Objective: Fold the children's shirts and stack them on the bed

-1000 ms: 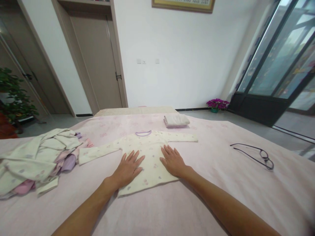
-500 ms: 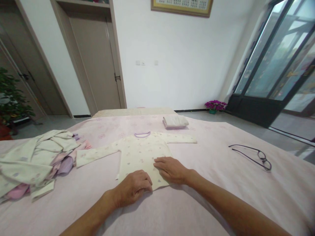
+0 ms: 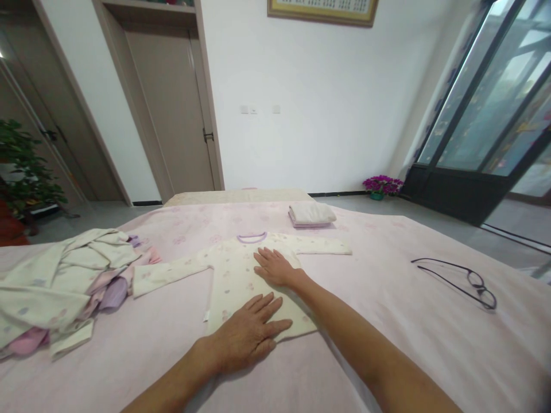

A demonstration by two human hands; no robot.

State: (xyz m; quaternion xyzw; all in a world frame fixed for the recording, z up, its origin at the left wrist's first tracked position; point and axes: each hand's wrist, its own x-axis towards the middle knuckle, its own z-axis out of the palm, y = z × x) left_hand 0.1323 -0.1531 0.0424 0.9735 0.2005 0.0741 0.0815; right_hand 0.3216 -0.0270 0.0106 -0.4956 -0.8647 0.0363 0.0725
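A cream long-sleeved child's shirt (image 3: 232, 269) with small prints and a lilac neckband lies spread flat, its collar facing away from me and its sleeves stretched out sideways. My left hand (image 3: 247, 332) rests palm down over the lower part of the shirt near the hem, fingers spread. Higher up, below the neckband, my right hand (image 3: 275, 267) lies flat on the chest with its fingers stretched out. Both hands touch the cloth and hold nothing. Parts of the front and hem are hidden under my hands and right forearm.
A pink bedspread (image 3: 379, 321) lies beneath everything. At left is a heap of crumpled clothes (image 3: 64, 281). Folded cloths (image 3: 312, 214) sit stacked beyond the right sleeve. Black-framed glasses (image 3: 473, 287) lie at right. Purple flowers (image 3: 382, 184) stand on the floor by the glass door.
My right hand has slid up the shirt from its lower right side to the chest. My left hand's fingers, bent at the hem before, are now spread flat.
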